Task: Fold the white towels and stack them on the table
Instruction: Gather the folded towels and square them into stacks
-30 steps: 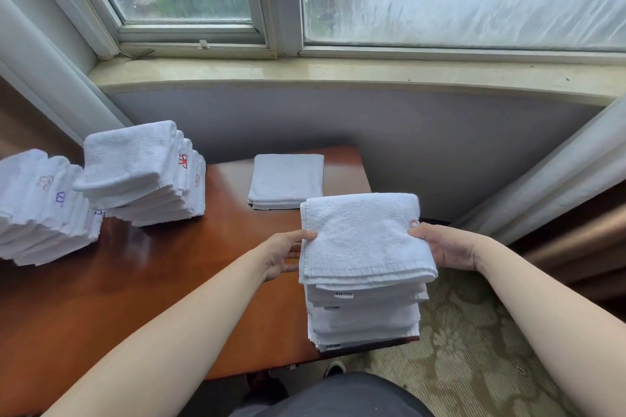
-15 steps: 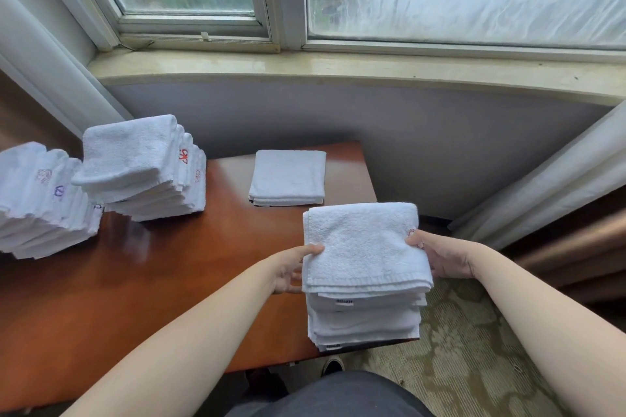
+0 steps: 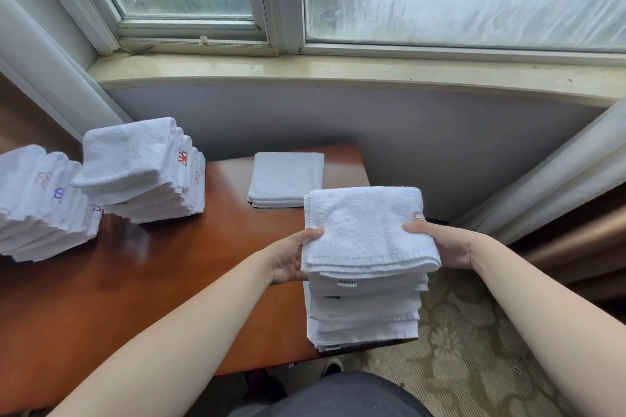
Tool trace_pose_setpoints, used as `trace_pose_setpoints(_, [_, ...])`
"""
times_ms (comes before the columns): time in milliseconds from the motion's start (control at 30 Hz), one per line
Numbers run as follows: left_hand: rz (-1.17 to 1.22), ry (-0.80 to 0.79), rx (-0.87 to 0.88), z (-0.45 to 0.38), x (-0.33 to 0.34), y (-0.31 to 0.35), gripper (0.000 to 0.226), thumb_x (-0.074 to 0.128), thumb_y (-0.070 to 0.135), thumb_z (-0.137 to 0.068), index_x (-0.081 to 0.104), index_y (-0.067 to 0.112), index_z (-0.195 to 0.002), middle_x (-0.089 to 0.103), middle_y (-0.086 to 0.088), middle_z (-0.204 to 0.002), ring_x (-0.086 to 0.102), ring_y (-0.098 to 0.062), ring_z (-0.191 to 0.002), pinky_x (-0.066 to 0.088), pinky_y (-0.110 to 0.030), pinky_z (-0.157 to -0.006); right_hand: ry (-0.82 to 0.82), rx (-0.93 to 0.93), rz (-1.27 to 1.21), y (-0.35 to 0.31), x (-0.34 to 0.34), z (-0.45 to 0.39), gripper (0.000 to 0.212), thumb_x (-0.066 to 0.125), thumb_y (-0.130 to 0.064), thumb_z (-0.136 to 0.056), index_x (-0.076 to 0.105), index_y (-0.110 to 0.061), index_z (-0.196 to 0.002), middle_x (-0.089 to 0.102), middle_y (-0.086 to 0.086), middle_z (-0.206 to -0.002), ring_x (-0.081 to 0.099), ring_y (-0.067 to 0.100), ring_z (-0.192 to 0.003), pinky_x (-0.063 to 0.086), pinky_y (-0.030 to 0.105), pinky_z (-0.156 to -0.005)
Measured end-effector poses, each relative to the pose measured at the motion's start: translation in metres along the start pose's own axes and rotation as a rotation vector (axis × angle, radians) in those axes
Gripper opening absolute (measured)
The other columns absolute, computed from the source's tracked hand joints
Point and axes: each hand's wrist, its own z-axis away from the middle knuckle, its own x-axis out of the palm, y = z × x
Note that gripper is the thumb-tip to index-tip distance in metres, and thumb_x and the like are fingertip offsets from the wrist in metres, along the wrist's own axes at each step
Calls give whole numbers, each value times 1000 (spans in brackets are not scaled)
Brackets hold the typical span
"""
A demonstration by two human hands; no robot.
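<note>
A folded white towel (image 3: 366,230) lies on top of a tall stack of folded white towels (image 3: 364,315) at the near right corner of the wooden table (image 3: 135,281). My left hand (image 3: 291,256) grips the top towel's left edge, thumb on top. My right hand (image 3: 443,244) grips its right edge next to a red embroidered mark. A single folded towel (image 3: 286,178) lies flat farther back. Two leaning stacks of folded towels stand at the left, one (image 3: 142,167) with red marks, the other (image 3: 37,200) with purple marks.
A grey wall and a window sill (image 3: 338,73) run behind the table. White curtains hang at the left (image 3: 40,71) and right (image 3: 542,193). Patterned carpet (image 3: 474,349) lies to the right of the table. My dark trousers (image 3: 338,396) show at the bottom.
The top towel has come down onto the near stack and both hands have lowered with it, still holding its sides. The other stacks have not moved.
</note>
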Motion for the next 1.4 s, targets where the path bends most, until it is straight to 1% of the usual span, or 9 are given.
trace_pose_setpoints(100, [-15, 11, 11, 0, -1, 2, 67, 80, 48, -77, 64, 13, -132, 71, -11, -124, 67, -28, -119, 52, -48, -102, -14, 3, 37, -6, 0, 1, 83, 90, -43, -71, 55, -9, -139, 66, 14, -133, 64, 30, -122, 56, 43, -94])
trace_pose_setpoints(200, [-76, 103, -23, -3, -2, -9, 69, 84, 47, -73, 63, 14, -131, 73, -8, -120, 68, -26, -114, 56, -44, -96, 34, 23, 96, 3, 2, -4, 83, 91, -40, -69, 54, -8, -137, 67, 15, -131, 64, 33, -122, 50, 49, -106])
trace_pose_setpoints(267, [-154, 189, -44, -8, -3, -20, 73, 84, 51, -71, 62, 17, -131, 69, -7, -126, 63, -24, -118, 49, -47, -105, 66, 27, 110, 11, 4, -9, 89, 93, -40, -63, 55, -7, -136, 68, 15, -129, 65, 33, -120, 48, 48, -108])
trace_pose_setpoints(467, [-74, 195, -56, -13, -3, -26, 63, 80, 56, -74, 64, 22, -124, 72, -5, -119, 65, -24, -113, 52, -42, -92, 76, 24, -37, 14, 10, -13, 81, 91, -35, -69, 55, -7, -136, 69, 15, -127, 70, 30, -112, 60, 37, -79])
trace_pose_setpoints(667, [-77, 259, -53, -13, -2, -20, 71, 83, 55, -61, 64, 22, -121, 68, -6, -122, 65, -22, -111, 54, -41, -91, 79, 12, -66, 11, 15, -14, 59, 76, -32, -85, 55, -7, -134, 70, 15, -125, 71, 29, -109, 60, 37, -80])
trace_pose_setpoints(800, [-63, 332, 6, -13, 4, -23, 82, 84, 55, -46, 69, 19, -118, 73, -2, -116, 63, -20, -115, 48, -46, -104, 72, -6, -52, 12, 15, -15, 60, 75, -34, -85, 56, -6, -135, 69, 15, -126, 69, 30, -112, 57, 39, -89])
trace_pose_setpoints(1000, [-34, 355, 91, -13, 10, -14, 54, 83, 46, -71, 73, 14, -114, 78, -1, -103, 70, -21, -105, 49, -42, -104, 65, -43, -40, 0, 10, -13, 73, 83, -37, -72, 56, -8, -134, 68, 15, -128, 65, 32, -120, 48, 46, -108])
trace_pose_setpoints(1200, [37, 175, 224, 1, 13, 28, 41, 74, 37, -86, 69, 11, -118, 77, -6, -108, 75, -22, -98, 60, -35, -78, 29, -156, -44, -41, 12, -3, 69, 82, -37, -75, 57, -8, -133, 71, 15, -124, 71, 29, -108, 60, 35, -78])
trace_pose_setpoints(1400, [38, 208, 319, 13, 7, 73, 42, 71, 37, -88, 67, 11, -122, 76, -8, -114, 72, -26, -108, 56, -41, -96, -24, -247, 17, -88, 23, -5, 77, 85, -42, -73, 56, -11, -137, 67, 13, -131, 67, 29, -117, 59, 38, -88])
